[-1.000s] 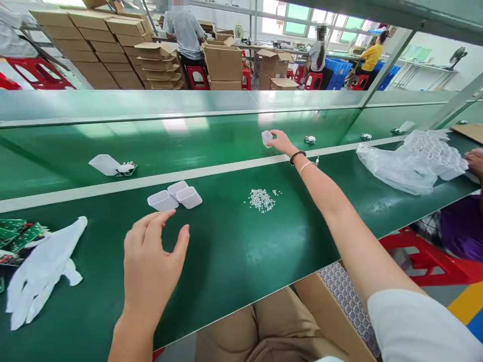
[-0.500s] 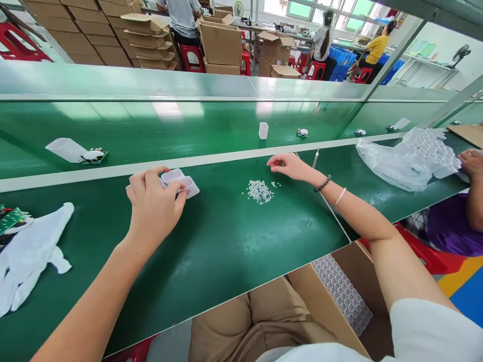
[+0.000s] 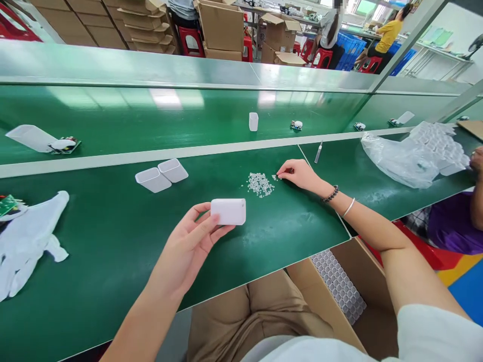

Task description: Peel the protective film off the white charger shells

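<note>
Though apart from right hand (image 3: pixel 301 174), white case (image 3: pixel 231 211) in left hand (image 3: pixel 191 240).

Red stools (image 3: pixel 188 32), white wall (image 3: pixel 460 25), windows (image 3: pixel 365 7), blue-yellow floor (image 3: pixel 468 294)

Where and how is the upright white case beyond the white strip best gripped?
Probably pinch the upright white case across its left and right walls, coming from the near side: it stands narrow, with nothing touching either wall.
</note>
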The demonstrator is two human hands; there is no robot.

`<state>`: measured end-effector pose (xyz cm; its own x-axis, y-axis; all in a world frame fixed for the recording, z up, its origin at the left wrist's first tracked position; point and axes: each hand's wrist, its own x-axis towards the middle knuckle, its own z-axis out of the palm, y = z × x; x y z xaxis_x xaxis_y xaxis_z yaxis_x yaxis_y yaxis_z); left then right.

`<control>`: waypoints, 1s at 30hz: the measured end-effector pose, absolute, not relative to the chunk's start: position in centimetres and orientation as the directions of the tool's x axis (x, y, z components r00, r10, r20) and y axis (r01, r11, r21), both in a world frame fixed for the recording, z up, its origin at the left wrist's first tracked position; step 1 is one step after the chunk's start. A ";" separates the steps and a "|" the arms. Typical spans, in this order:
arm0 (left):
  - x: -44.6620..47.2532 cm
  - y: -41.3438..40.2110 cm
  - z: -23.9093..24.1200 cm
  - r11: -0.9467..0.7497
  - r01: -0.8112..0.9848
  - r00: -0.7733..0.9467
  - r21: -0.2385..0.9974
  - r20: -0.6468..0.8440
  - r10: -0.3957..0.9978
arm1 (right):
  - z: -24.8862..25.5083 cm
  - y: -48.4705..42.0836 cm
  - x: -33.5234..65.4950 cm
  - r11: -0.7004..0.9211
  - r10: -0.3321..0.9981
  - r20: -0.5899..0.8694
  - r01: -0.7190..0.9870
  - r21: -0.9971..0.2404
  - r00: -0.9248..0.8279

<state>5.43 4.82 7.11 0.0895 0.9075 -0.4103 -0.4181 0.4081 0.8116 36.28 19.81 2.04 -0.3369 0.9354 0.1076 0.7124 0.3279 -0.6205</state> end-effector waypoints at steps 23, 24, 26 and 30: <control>8.6 2.8 6.9 0.257 -0.298 0.053 0.919 -0.253 0.966 | 9.4 9.2 27.5 0.775 0.594 0.494 0.289 -0.562 -0.635; 8.5 2.7 7.0 0.257 -0.299 0.052 0.919 -0.254 0.966 | 9.5 9.2 27.4 0.784 0.586 0.508 0.285 -0.551 -0.631; 8.3 2.6 7.2 0.265 -0.295 0.053 0.918 -0.261 0.964 | 9.6 9.2 27.4 0.796 0.575 0.524 0.284 -0.534 -0.628; 8.1 2.5 7.5 0.287 -0.297 0.065 0.911 -0.281 0.958 | 9.6 9.1 27.4 0.785 0.585 0.533 0.263 -0.561 -0.611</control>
<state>8.15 2.47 7.46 0.0654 0.9576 -0.2805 -0.2968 0.2870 0.9108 27.43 9.11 9.59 -0.6107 0.5855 0.5332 0.2627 0.7850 -0.5611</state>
